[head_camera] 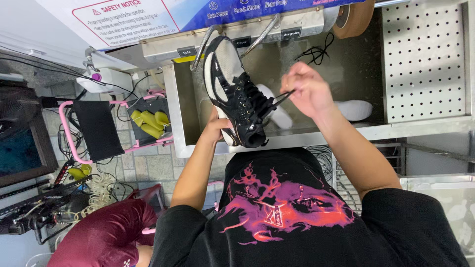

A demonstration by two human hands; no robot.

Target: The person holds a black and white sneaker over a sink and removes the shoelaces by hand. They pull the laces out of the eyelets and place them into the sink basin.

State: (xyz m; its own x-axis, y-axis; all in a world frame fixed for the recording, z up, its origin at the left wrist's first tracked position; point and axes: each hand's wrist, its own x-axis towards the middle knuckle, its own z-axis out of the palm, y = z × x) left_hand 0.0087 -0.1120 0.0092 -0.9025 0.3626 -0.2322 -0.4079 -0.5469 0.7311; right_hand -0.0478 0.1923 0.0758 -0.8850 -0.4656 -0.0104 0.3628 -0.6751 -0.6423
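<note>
Your left hand (213, 127) grips the shoe (232, 94) from beneath, above the sink (180, 118); your right hand (307, 89) pinches its lace (278, 98). Tug hard and the shoe could twist loose and drop.

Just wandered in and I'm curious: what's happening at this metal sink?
A person holds a black and white sneaker over the metal sink. The left hand supports the shoe from beneath, near its toe. The right hand pinches a black lace and draws it out to the side. White insoles lie in the basin.
</note>
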